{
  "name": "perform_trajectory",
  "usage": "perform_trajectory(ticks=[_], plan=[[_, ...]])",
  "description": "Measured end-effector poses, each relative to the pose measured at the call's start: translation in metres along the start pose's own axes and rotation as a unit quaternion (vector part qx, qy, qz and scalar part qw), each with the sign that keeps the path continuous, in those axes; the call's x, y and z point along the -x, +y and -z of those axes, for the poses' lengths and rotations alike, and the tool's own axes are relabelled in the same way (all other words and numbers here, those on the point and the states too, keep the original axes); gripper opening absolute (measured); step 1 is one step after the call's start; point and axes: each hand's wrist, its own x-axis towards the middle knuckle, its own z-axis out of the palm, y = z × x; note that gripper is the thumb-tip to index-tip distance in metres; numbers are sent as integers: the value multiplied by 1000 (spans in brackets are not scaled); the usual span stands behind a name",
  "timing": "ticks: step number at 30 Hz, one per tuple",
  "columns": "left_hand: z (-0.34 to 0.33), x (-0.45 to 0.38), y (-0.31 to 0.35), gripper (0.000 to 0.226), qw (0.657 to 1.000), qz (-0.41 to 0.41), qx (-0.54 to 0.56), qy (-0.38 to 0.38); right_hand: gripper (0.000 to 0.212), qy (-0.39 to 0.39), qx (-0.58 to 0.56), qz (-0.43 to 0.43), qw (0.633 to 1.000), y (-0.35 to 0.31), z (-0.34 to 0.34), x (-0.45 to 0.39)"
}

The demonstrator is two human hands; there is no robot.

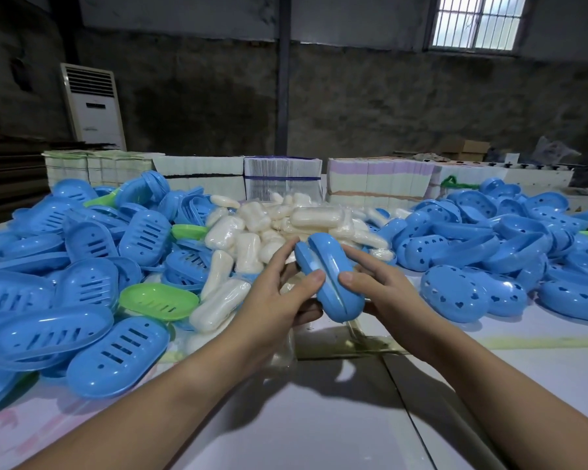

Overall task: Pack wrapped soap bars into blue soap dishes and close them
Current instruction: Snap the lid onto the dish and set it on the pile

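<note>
Dish held at centre frame

Both hands grip one blue dish (330, 276) above the worktop (319, 418). Left hand (279, 296) curls round its left side, thumb on the seam; right hand (374, 286) clasps the right side. Soap bars (275, 225) lie heaped just behind, between piles of dish halves (82, 266).

Two hands (323, 293), one held blue soap dish (330, 276), two green trays (158, 301), uncountable heaps besides

We face a dim concrete wall (370, 96), a barred window (477, 22) admitting daylight, and a standing air conditioner (94, 106).
</note>
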Motion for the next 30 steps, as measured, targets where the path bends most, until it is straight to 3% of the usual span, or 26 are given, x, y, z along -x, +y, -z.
perform_trajectory(ticks=[6,12,24,30], plan=[[5,2,3,41,1000,-15,-19,2,55,-16,19,0,1000,-1,-1,1],[13,-1,3,43,998,-18,-51,-22,48,-35,29,19,999,2,0,-1],[15,-3,3,60,1000,24,4,-20,54,3,14,47,999,7,-3,-2],[13,-2,6,46,999,20,-13,-25,50,-15,0,37,999,6,0,-3]])
